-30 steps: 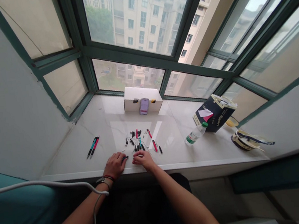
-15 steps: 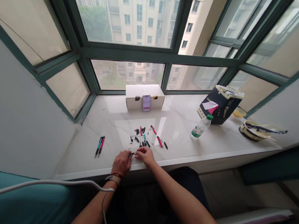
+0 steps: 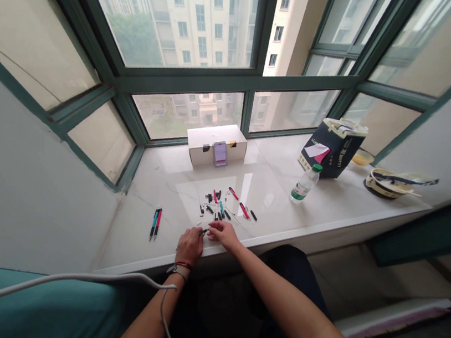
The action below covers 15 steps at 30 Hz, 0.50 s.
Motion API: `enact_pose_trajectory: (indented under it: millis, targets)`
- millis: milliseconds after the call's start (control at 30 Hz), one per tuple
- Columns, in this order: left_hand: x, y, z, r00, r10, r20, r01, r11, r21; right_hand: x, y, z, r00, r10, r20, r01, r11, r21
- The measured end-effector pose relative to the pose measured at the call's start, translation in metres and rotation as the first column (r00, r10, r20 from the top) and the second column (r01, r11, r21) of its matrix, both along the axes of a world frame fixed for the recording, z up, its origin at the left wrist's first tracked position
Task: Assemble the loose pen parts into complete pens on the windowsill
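My left hand (image 3: 190, 245) is closed on a small black pen part (image 3: 203, 232) at the front of the white sill. Close beside it, my right hand (image 3: 223, 233) pinches at the other end of this part; whether it grips the same piece or a tinier one is too small to tell. Just beyond both hands lie several loose pen parts, among them a teal barrel (image 3: 221, 209), a red barrel (image 3: 243, 210) and a black grip (image 3: 253, 215). Two whole pens, a teal one (image 3: 153, 224) and a red one (image 3: 158, 222), rest side by side to the left.
A white box (image 3: 216, 138) with a purple block (image 3: 220, 154) before it stands against the window. To the right are a plastic bottle (image 3: 305, 184), a dark paper bag (image 3: 332, 148) and a round food tub (image 3: 385, 184). A white cable (image 3: 97, 272) crosses my left forearm.
The view has shifted and tilted slightly. Both hands stay together at the sill's front with the black part between them; the loose parts lie as before.
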<state>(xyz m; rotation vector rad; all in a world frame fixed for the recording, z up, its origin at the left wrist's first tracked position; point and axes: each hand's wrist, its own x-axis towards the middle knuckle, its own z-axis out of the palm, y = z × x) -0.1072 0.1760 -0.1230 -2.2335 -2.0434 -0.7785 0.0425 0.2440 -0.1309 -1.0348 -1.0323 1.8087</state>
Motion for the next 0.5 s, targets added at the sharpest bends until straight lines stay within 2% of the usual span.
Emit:
enact_pose_trajectory:
  millis: [300,500]
  targets:
    - [-0.0021,0.001,-0.0056,1.0,0.008,-0.022,-0.008,1.0,-0.001,-0.0029,0.0001,-0.0063,0.997,0.019,0.076,-0.023,0.998,0.06]
    - [-0.002,0.0018,-0.0043,1.0,0.004,-0.026,-0.004,1.0,-0.003,-0.0043,-0.0003,-0.0082,0.991,0.014,0.137,-0.031,0.992,0.125]
